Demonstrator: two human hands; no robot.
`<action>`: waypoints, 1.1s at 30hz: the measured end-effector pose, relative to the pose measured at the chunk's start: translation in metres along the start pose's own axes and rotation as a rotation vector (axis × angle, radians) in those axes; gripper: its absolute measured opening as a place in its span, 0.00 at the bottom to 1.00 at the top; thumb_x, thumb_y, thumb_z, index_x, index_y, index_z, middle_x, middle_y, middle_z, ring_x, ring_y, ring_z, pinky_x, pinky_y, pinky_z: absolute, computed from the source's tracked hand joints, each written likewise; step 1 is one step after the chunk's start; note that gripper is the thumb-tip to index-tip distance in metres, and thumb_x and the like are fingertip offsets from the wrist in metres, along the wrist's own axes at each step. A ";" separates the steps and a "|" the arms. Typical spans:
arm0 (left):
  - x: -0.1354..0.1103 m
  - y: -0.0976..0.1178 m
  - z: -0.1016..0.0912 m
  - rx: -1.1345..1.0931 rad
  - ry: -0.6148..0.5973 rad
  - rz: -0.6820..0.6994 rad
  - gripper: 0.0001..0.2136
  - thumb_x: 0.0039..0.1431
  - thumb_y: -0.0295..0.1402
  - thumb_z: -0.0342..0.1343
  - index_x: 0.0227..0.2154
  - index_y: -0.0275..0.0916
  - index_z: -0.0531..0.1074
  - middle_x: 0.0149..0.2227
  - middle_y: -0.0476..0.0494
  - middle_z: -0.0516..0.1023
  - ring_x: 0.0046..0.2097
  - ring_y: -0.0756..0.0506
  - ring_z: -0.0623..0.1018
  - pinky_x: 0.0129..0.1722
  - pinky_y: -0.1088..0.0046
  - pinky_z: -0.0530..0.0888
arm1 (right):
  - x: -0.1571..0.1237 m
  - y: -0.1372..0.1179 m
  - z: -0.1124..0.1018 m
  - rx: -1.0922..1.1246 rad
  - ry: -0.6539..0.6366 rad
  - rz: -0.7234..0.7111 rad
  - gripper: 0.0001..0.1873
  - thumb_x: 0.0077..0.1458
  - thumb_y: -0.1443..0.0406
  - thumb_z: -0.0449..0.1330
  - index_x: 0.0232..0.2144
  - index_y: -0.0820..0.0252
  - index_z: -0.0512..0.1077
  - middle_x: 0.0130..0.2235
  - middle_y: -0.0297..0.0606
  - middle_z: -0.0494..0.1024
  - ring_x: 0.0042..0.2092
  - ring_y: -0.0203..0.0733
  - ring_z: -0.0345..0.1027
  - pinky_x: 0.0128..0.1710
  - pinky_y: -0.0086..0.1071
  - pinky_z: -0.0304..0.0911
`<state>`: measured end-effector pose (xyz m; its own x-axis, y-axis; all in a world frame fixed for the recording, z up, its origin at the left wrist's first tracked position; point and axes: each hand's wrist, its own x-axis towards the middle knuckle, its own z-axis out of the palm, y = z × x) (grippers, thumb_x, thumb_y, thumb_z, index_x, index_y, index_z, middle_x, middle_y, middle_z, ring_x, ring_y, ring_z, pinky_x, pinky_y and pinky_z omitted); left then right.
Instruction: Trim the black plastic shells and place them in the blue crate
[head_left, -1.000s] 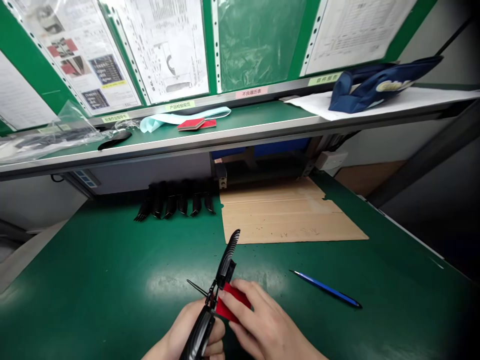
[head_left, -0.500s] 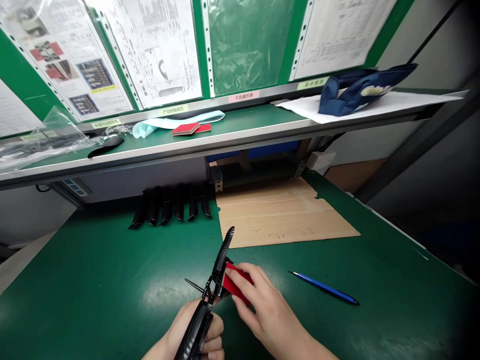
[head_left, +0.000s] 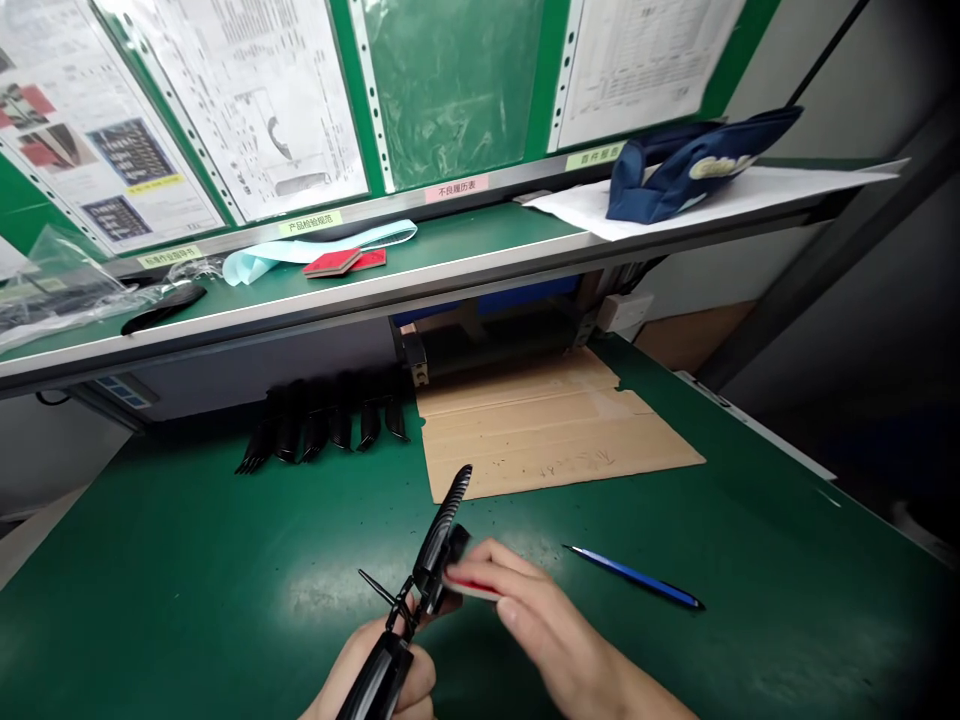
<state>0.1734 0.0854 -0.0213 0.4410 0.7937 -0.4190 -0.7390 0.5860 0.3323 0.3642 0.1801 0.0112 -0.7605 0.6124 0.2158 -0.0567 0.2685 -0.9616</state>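
My left hand (head_left: 418,682) is closed around black moulded plastic parts (head_left: 437,545), two long curved pieces joined by a thin branching sprue. One ribbed piece points up and away; the other runs down past my fist. Between the thumb and fingers of my right hand (head_left: 536,612) is a red sanding pad (head_left: 478,588) with a greyish edge. It is held against the side of the upper piece, slightly blurred, its far end partly hidden by the fingers. To the right of this hand, a blue pen (head_left: 637,577) lies on the green tabletop (head_left: 225,570).
Several black curved parts (head_left: 315,425) stand in a row at the back left. A cardboard sheet (head_left: 540,440) lies at the back centre. The shelf above (head_left: 465,250) holds red pads (head_left: 334,263), a pale blue strip (head_left: 255,262), plastic bags and a dark blue cloth item (head_left: 660,185).
My right hand has turned the red pad flatter, so its edge now shows, and shifted it slightly down along the black part. The whole view has swung a little to the right.
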 end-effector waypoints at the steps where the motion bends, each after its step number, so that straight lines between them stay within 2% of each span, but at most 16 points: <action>1: 0.001 -0.002 0.000 -0.014 -0.047 0.011 0.19 0.58 0.46 0.52 0.45 0.38 0.75 0.10 0.57 0.57 0.12 0.55 0.46 0.18 0.74 0.46 | 0.000 0.000 -0.001 0.023 0.024 0.009 0.22 0.65 0.59 0.41 0.53 0.55 0.68 0.44 0.42 0.70 0.46 0.43 0.66 0.48 0.40 0.65; 4: 0.003 -0.006 -0.002 -0.029 -0.176 0.027 0.23 0.57 0.46 0.54 0.52 0.40 0.70 0.10 0.59 0.57 0.12 0.56 0.46 0.18 0.75 0.46 | -0.003 0.001 -0.004 0.013 0.086 0.056 0.22 0.65 0.59 0.41 0.55 0.54 0.65 0.48 0.43 0.69 0.51 0.44 0.64 0.53 0.41 0.63; 7: 0.002 -0.008 -0.003 -0.036 -0.135 0.051 0.23 0.55 0.44 0.57 0.51 0.38 0.70 0.11 0.59 0.57 0.13 0.56 0.46 0.17 0.76 0.46 | -0.006 0.003 -0.004 0.017 0.002 0.069 0.22 0.65 0.59 0.42 0.57 0.53 0.64 0.50 0.43 0.67 0.51 0.45 0.64 0.52 0.41 0.64; 12: -0.001 -0.012 -0.003 -0.004 -0.079 0.029 0.24 0.53 0.47 0.58 0.49 0.37 0.72 0.11 0.58 0.57 0.13 0.57 0.46 0.17 0.75 0.45 | -0.007 0.001 0.006 0.017 0.126 0.075 0.22 0.65 0.59 0.42 0.58 0.52 0.62 0.49 0.43 0.67 0.50 0.43 0.65 0.53 0.40 0.63; 16: -0.002 -0.013 -0.004 0.024 -0.015 0.045 0.19 0.52 0.48 0.58 0.38 0.38 0.75 0.11 0.58 0.54 0.13 0.57 0.46 0.17 0.75 0.44 | -0.015 -0.002 0.005 0.076 0.044 0.014 0.21 0.64 0.59 0.43 0.53 0.52 0.67 0.45 0.42 0.70 0.45 0.42 0.68 0.47 0.38 0.66; 19: -0.007 0.000 -0.004 0.138 -0.044 0.027 0.21 0.50 0.50 0.58 0.40 0.39 0.73 0.11 0.59 0.53 0.13 0.56 0.47 0.18 0.75 0.47 | -0.027 0.010 -0.005 -0.022 -0.006 0.067 0.19 0.63 0.58 0.46 0.53 0.50 0.66 0.47 0.42 0.70 0.47 0.44 0.67 0.48 0.39 0.66; 22: -0.019 0.025 0.001 0.453 0.058 0.028 0.16 0.55 0.48 0.54 0.33 0.39 0.73 0.14 0.57 0.57 0.15 0.55 0.53 0.21 0.74 0.52 | -0.033 0.031 -0.018 -0.223 -0.047 0.212 0.16 0.61 0.59 0.52 0.50 0.50 0.69 0.51 0.41 0.69 0.52 0.46 0.65 0.53 0.41 0.62; 23: -0.024 0.034 0.005 0.630 0.111 0.026 0.17 0.57 0.48 0.53 0.29 0.38 0.72 0.16 0.55 0.60 0.17 0.54 0.55 0.22 0.73 0.53 | -0.032 0.036 -0.024 -0.262 -0.007 0.232 0.14 0.61 0.59 0.52 0.47 0.51 0.71 0.50 0.41 0.70 0.52 0.45 0.65 0.53 0.41 0.62; 25: -0.033 0.051 0.016 1.030 0.183 -0.005 0.19 0.58 0.48 0.51 0.24 0.37 0.71 0.20 0.52 0.63 0.22 0.53 0.59 0.25 0.73 0.54 | -0.025 0.037 -0.033 -0.307 0.164 0.220 0.15 0.64 0.58 0.47 0.43 0.54 0.72 0.47 0.41 0.72 0.50 0.44 0.66 0.51 0.39 0.63; 26: -0.035 0.058 0.022 1.230 0.188 -0.029 0.18 0.58 0.48 0.52 0.23 0.38 0.71 0.21 0.52 0.64 0.24 0.52 0.60 0.26 0.73 0.54 | -0.019 0.032 -0.036 -0.339 0.226 0.191 0.16 0.64 0.58 0.46 0.44 0.54 0.71 0.46 0.41 0.72 0.50 0.43 0.66 0.50 0.38 0.63; 27: -0.036 0.063 0.029 1.408 0.187 -0.043 0.17 0.57 0.47 0.53 0.23 0.39 0.71 0.21 0.53 0.63 0.24 0.51 0.59 0.25 0.73 0.53 | -0.012 0.025 -0.037 -0.393 0.227 0.140 0.15 0.64 0.57 0.47 0.46 0.53 0.70 0.47 0.41 0.72 0.50 0.43 0.66 0.50 0.38 0.63; 28: -0.035 0.066 0.036 1.554 0.191 -0.040 0.16 0.56 0.47 0.54 0.22 0.40 0.70 0.20 0.53 0.62 0.23 0.51 0.58 0.25 0.72 0.52 | -0.005 0.017 -0.036 -0.470 0.156 0.075 0.16 0.62 0.55 0.50 0.48 0.53 0.68 0.47 0.41 0.72 0.51 0.44 0.65 0.51 0.39 0.62; 30: -0.030 0.069 0.049 1.751 0.202 0.026 0.16 0.55 0.47 0.54 0.21 0.41 0.70 0.18 0.54 0.61 0.22 0.50 0.57 0.23 0.72 0.51 | 0.008 0.002 -0.025 -0.663 -0.083 -0.043 0.23 0.54 0.51 0.59 0.49 0.52 0.68 0.45 0.41 0.73 0.49 0.47 0.65 0.52 0.42 0.60; 31: -0.025 0.068 0.054 1.800 0.190 0.061 0.16 0.55 0.47 0.54 0.20 0.42 0.70 0.18 0.54 0.60 0.22 0.50 0.57 0.22 0.72 0.50 | 0.014 -0.003 -0.018 -0.754 -0.187 -0.060 0.24 0.49 0.51 0.63 0.46 0.53 0.70 0.42 0.40 0.74 0.46 0.48 0.67 0.49 0.42 0.61; 33: -0.015 0.064 0.058 1.768 0.133 0.105 0.16 0.53 0.48 0.56 0.20 0.42 0.71 0.17 0.55 0.59 0.21 0.51 0.55 0.22 0.72 0.50 | 0.021 -0.005 -0.001 -0.858 -0.275 -0.014 0.16 0.45 0.55 0.66 0.33 0.56 0.72 0.31 0.35 0.75 0.36 0.44 0.68 0.40 0.38 0.62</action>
<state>0.1486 0.1202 0.0551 0.3261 0.8711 -0.3671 0.6589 0.0690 0.7491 0.3490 0.1921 0.0203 -0.8977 0.4347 0.0724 0.3512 0.8049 -0.4783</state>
